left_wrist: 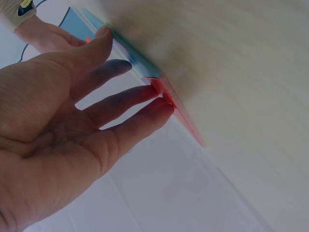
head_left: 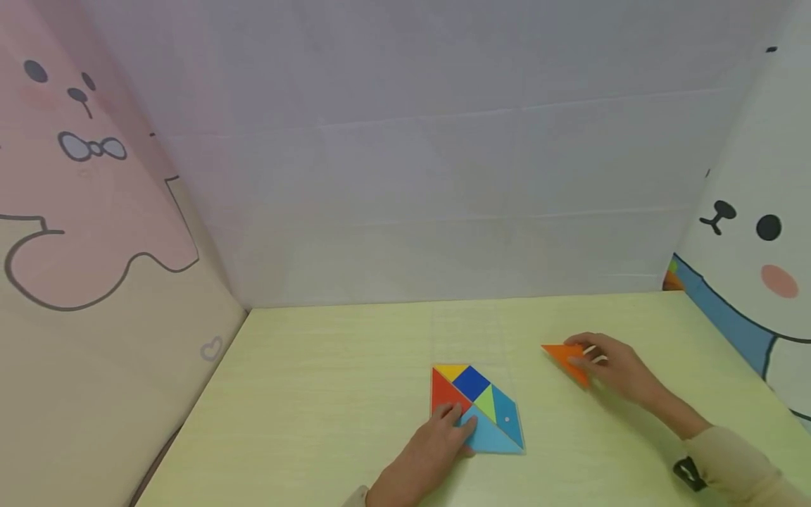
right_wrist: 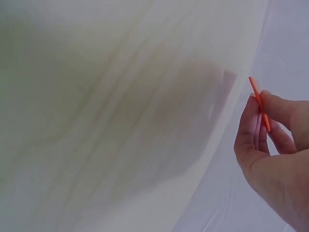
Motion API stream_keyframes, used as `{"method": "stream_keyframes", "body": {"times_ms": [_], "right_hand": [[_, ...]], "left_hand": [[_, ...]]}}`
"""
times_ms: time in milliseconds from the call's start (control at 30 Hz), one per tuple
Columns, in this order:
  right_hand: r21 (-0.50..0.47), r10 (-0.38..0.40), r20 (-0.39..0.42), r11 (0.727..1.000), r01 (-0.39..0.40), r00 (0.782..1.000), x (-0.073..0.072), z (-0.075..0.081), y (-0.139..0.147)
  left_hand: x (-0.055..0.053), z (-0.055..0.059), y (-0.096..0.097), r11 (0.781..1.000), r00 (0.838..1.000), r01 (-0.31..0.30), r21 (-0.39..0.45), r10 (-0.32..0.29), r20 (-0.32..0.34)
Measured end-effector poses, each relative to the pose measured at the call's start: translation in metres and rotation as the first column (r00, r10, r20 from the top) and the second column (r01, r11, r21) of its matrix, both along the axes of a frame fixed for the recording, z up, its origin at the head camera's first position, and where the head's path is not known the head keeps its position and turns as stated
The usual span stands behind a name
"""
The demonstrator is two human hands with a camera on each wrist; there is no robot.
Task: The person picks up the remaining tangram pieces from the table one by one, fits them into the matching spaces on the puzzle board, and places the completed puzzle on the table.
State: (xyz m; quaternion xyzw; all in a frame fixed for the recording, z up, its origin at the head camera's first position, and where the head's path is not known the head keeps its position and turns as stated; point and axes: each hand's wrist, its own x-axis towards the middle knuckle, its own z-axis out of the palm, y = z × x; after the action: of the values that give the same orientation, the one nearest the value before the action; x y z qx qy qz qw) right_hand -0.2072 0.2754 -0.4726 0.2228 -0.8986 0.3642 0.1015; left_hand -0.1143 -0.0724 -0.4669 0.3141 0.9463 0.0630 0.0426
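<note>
My right hand (head_left: 617,366) pinches an orange triangle tangram piece (head_left: 564,358) between thumb and fingers, raised above the table. The right wrist view shows this thin piece (right_wrist: 256,92) edge-on. My left hand (head_left: 437,447) rests its fingertips on the red triangle (head_left: 445,391) and the light blue triangle (head_left: 491,435), its fingers loosely extended. Its thumb is at the near edge of the set. Beside these lie a yellow triangle (head_left: 451,370), a dark blue square (head_left: 472,384), a light green triangle (head_left: 486,403) and a blue parallelogram (head_left: 507,410) with a white dot, fitted together.
A faint clear outline (head_left: 469,331) lies on the pale yellow table (head_left: 317,380) just behind the pieces. White cloth (head_left: 412,176) hangs at the back. Cartoon-printed panels stand at the left (head_left: 82,380) and right (head_left: 735,303). A dark band shows by the right sleeve (head_left: 728,458).
</note>
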Motion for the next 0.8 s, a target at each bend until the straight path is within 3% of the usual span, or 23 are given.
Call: {"method": "stream_keyframes", "body": {"times_ms": [300, 567, 800], "right_hand": [[-0.062, 0.067, 0.023, 0.996, -0.065, 0.998, -0.003, 0.001, -0.015], [-0.080, 0.093, 0.021, 0.993, -0.091, 0.995, -0.003, 0.003, -0.029], [-0.082, 0.084, 0.083, 0.994, -0.078, 0.993, -0.005, 0.001, -0.037]], "left_hand": [[0.000, -0.001, 0.000, 1.000, 0.999, 0.004, -0.017, -0.005, -0.037], [0.000, 0.000, 0.001, 1.000, 1.000, -0.014, -0.020, 0.013, -0.009], [-0.001, 0.000, 0.001, 1.000, 1.000, -0.011, -0.022, 0.011, 0.001]]}}
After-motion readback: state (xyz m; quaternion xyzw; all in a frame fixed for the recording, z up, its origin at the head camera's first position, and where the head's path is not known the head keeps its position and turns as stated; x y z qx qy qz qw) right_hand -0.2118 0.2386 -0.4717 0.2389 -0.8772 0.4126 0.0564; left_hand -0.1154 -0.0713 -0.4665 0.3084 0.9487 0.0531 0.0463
